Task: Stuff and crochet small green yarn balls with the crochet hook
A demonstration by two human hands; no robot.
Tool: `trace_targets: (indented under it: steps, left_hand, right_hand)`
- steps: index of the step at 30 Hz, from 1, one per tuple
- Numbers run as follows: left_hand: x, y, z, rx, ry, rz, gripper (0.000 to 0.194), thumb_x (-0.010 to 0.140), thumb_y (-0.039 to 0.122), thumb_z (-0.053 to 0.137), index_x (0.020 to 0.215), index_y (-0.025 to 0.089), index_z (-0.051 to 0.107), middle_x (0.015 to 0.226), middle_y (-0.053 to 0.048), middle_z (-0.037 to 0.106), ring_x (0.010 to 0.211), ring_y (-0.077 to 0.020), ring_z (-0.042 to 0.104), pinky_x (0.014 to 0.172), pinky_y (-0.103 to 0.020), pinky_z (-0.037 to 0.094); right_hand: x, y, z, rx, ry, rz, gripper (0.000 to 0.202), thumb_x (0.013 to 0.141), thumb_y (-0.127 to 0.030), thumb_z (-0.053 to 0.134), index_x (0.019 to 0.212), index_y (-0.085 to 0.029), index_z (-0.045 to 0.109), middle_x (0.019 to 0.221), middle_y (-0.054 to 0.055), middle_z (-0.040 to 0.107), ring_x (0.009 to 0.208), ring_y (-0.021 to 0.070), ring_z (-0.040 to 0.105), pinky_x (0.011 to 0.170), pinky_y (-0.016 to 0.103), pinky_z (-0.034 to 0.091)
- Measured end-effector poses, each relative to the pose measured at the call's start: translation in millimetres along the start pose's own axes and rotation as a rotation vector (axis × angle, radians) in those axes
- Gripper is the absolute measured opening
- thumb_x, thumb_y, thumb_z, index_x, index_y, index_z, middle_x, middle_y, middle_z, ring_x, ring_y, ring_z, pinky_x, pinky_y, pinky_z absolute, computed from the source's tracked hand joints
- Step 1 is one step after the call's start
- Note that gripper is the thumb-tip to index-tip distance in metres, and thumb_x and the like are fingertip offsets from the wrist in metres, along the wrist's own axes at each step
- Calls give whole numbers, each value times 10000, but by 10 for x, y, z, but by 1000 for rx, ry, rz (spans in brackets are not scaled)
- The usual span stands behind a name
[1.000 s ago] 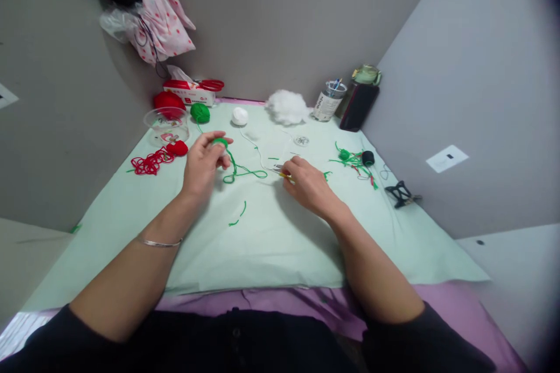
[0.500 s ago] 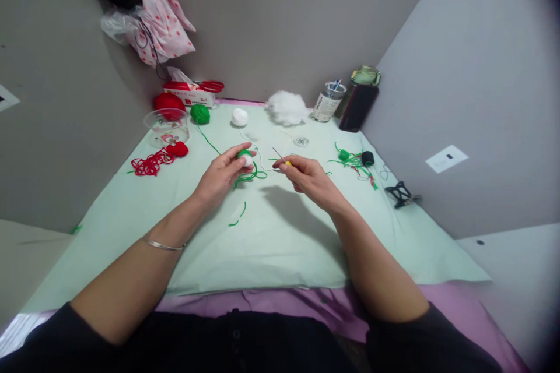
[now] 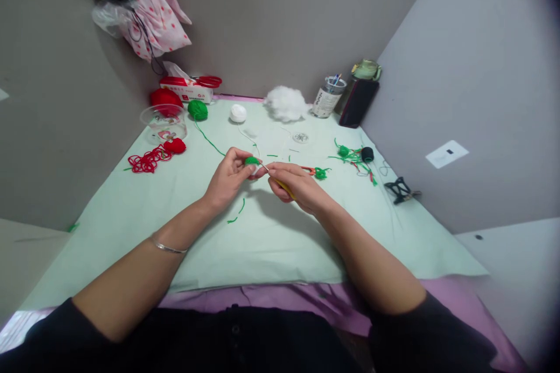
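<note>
A small green and white crocheted piece (image 3: 252,161) sits between the closed fingers of my left hand (image 3: 230,175). My right hand (image 3: 294,182) is wrapped round the yellow handle of a crochet hook (image 3: 286,188). The hook's metal tip reaches the right side of the piece; whether it is inside a stitch is too small to tell. Behind my hands, a green yarn ball (image 3: 198,109) and a white yarn ball (image 3: 238,113) rest on the table, their strands leading toward my left hand. Just right of my right hand lie an orange-handled tool (image 3: 308,171) and a green yarn bit (image 3: 321,173).
Red yarn (image 3: 151,158) and a clear plastic tub (image 3: 163,125) are at the left. White stuffing (image 3: 286,104), a pen can (image 3: 329,97) and a phone (image 3: 359,104) stand along the back. Green scraps (image 3: 343,151) and a black clip (image 3: 400,190) lie at the right.
My hands have come together, and the hook tip has moved left to the crocheted piece. The orange-handled tool and green bit beside my right hand are now uncovered.
</note>
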State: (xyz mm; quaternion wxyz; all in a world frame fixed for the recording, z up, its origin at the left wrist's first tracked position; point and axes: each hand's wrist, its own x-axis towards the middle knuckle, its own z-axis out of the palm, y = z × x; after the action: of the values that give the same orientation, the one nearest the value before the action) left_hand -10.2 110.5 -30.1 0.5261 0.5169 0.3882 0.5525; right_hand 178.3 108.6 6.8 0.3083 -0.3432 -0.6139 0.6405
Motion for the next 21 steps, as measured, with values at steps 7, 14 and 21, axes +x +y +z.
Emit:
trace_targets:
  steps: [7,14,21]
  left_hand:
    - [-21,-7,43,30,1,25,227,833,230,697,999,198,545,888,-7,688,705,-115,625,780,-306,523]
    - [-31,-44,47,69,21,47,249,830,243,707,1022,203,554,936,-18,673,830,-150,670,796,-306,543]
    - [-44,-158,57,100,35,80,222,893,283,665,1067,214,545,960,-21,653,861,-163,669,837,-344,539]
  right_hand:
    - [61,37,-4,174,-69,157,222,945,-315,525,937,-161,684,461,-100,355,426,82,177,411,213,181]
    - [102,78,-56,363,-90,234,218,970,-270,508,904,-149,677,450,-105,325,431,77,113,372,168,177]
    - [120,74,-85,516,-159,292,282,1026,-190,392,875,-147,626,458,-113,277,427,83,77,348,143,210]
